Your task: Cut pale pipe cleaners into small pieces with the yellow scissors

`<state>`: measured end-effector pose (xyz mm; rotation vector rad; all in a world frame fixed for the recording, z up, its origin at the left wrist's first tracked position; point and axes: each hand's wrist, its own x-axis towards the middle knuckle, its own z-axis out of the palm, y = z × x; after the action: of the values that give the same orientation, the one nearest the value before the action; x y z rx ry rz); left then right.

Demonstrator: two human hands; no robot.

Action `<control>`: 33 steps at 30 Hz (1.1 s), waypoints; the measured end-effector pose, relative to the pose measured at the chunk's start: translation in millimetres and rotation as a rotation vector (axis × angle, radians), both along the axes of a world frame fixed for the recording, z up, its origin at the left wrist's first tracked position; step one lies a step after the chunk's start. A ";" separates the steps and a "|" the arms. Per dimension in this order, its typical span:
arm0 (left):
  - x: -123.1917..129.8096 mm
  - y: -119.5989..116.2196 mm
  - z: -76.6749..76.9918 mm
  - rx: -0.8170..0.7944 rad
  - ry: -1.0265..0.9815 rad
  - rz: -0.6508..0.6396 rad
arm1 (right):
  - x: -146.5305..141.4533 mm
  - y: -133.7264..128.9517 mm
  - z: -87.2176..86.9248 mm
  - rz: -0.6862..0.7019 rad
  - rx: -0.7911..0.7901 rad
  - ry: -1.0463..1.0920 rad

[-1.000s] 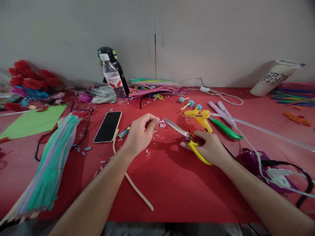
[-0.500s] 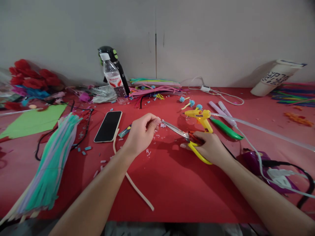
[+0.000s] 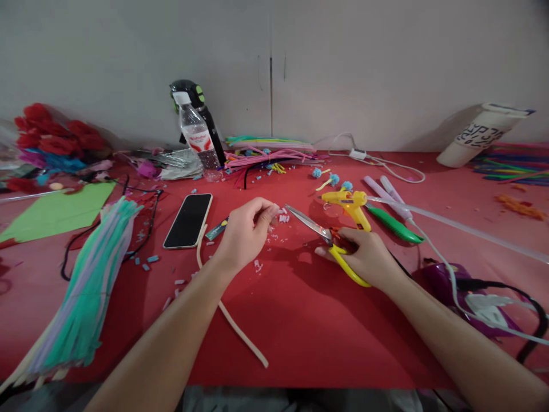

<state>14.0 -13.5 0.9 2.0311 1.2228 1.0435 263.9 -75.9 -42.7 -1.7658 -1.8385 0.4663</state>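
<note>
My left hand (image 3: 251, 226) is closed in a pinch on a pale pink pipe cleaner, mostly hidden by the fingers. Just past the fingertips lie several short pale pink snippets (image 3: 283, 218). In my right hand (image 3: 362, 254) are scissors (image 3: 311, 223) with yellow and red handles; their blades point at the left fingertips, a small gap away. A cream pipe cleaner (image 3: 244, 336) runs along the table under my left forearm. Right above my right hand stands a yellow glue gun (image 3: 349, 200) with a clear glue stick in its back.
A black phone (image 3: 189, 220) and a teal and lilac pipe cleaner bundle (image 3: 90, 286) lie left. Behind stand a plastic bottle (image 3: 197, 134) and pink pipe cleaners (image 3: 270, 157). On the right are a green-handled tool (image 3: 394, 224), a purple device (image 3: 446, 283) with cables and a cup (image 3: 480, 134).
The scissors' blade tips have drawn slightly right, away from my left fingertips. The pale tip that showed between fingers and blades is gone, and a snippet lies near there. My left hand stays put.
</note>
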 end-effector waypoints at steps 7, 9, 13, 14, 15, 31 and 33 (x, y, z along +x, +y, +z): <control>0.9 -1.2 2.5 -0.017 -0.012 0.007 | -0.7 -0.4 0.6 -0.001 -0.028 0.031; 1.1 -1.6 3.1 -0.018 -0.018 0.005 | -0.2 -0.1 -0.1 0.000 -0.039 0.029; 1.4 -1.6 3.3 -0.023 -0.026 0.001 | -0.6 -0.2 -0.2 0.004 -0.055 0.036; 1.5 -1.6 3.1 -0.024 -0.028 0.000 | -0.8 -0.3 0.0 0.006 -0.056 0.042; 1.5 -1.7 3.0 -0.026 -0.031 0.000 | -1.0 -0.3 0.2 0.008 -0.055 0.046; 1.6 -2.1 3.0 -0.035 -0.036 -0.007 | 1.5 1.5 -3.1 0.013 -0.021 0.010; 1.9 -1.9 2.8 -0.040 -0.043 -0.011 | 1.4 1.0 -2.6 0.005 -0.017 0.013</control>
<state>15.9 -15.4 3.7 1.9732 1.1995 1.0443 265.3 -75.0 -45.3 -1.7663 -1.8356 0.4956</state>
